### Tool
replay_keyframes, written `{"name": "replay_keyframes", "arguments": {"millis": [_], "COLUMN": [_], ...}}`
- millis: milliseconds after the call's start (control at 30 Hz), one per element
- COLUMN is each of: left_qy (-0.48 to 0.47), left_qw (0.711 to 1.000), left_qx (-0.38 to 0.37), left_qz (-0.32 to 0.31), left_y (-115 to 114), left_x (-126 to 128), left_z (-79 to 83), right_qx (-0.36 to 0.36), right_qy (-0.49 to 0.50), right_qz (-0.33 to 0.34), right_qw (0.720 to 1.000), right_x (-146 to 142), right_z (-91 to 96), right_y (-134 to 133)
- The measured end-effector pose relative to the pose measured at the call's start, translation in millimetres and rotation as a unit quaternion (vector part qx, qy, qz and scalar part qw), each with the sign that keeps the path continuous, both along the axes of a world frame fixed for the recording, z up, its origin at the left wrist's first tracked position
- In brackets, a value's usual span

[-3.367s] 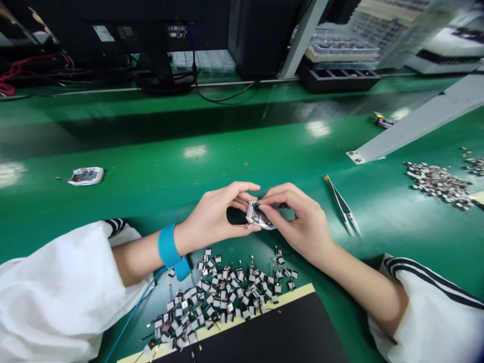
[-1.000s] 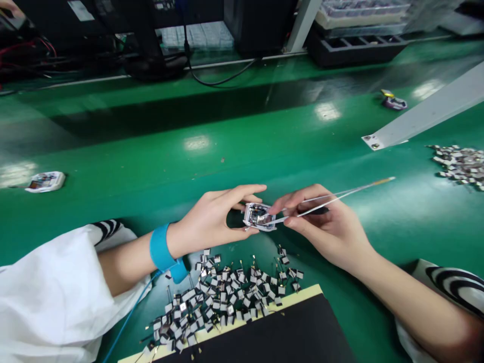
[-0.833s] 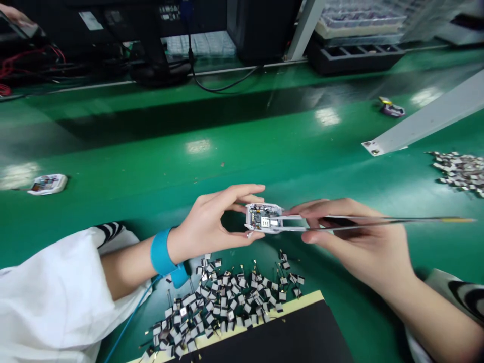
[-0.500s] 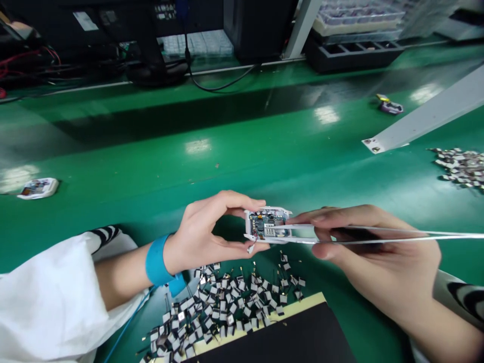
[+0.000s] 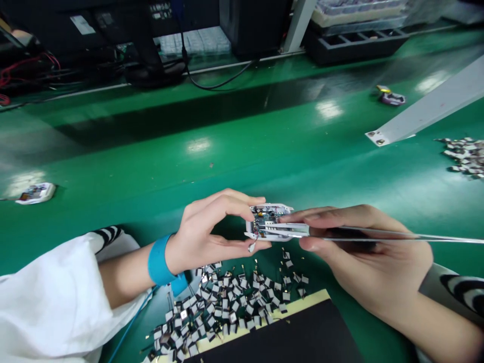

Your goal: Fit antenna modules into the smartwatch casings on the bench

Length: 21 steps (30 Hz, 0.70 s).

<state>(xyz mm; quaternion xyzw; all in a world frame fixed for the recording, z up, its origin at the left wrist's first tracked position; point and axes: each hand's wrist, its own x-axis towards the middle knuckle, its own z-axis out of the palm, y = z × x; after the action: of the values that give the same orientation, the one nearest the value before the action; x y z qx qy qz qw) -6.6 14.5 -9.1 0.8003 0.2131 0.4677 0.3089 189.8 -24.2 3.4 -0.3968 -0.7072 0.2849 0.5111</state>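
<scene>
My left hand (image 5: pixel 215 227) is closed around the left end of a small white device housing (image 5: pixel 282 207) with a circuit board (image 5: pixel 260 222) showing inside. A small pale part on a lead (image 5: pixel 252 246) hangs from its lower left corner, by the thumb. My right hand (image 5: pixel 366 247) pinches a pair of metal tweezers (image 5: pixel 295 230), whose tips reach over the board. A right fingertip rests at the housing's right side. Whether the tips grip anything is too small to tell. Below the hands lies a pile of small white-and-black parts with short leads (image 5: pixel 227 302).
A black sheet with a yellow edge (image 5: pixel 280 333) lies at the front. Another open housing (image 5: pixel 36 193) sits at left, a further one (image 5: pixel 393 98) at back right. A slanted white metal bar (image 5: pixel 427 108) stands at right near another parts pile (image 5: pixel 469 157). Monitors and trays line the back.
My right hand and the tweezers have moved left, and the tips now lie further across the board. My left index finger has bent onto the housing's left edge.
</scene>
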Motion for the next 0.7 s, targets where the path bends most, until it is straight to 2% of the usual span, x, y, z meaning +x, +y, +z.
{"name": "replay_keyframes", "arguments": {"millis": [100,233,400,567,700], "left_qy": [0.000,-0.005,0.004,0.017,0.030], "left_qw": [1.000,1.000,1.000,0.998,0.997], "left_qx": [0.004,0.011,0.026,0.061,0.069], "left_qz": [-0.004,-0.004,-0.003,-0.007,-0.004], "left_y": [-0.9,-1.4,-0.2,0.0,-0.1], "left_x": [0.2,1.0,0.4,-0.8,-1.5], "left_z": [0.9,0.0,0.5,2.1,0.8], "right_qx": [0.020,0.009,-0.011,-0.026,-0.025], "right_qy": [0.024,0.014,-0.054,-0.054,-0.048], "right_qz": [-0.015,-0.087,-0.049,-0.008,-0.006], "right_qw": [0.999,0.996,0.997,0.998,0.999], "right_x": [-2.7,-0.5,7.4,7.3,4.3], "right_z": [-1.6,-0.1,3.8,7.0,8.0], "right_y": [0.5,1.2,1.6,1.9,2.4]}}
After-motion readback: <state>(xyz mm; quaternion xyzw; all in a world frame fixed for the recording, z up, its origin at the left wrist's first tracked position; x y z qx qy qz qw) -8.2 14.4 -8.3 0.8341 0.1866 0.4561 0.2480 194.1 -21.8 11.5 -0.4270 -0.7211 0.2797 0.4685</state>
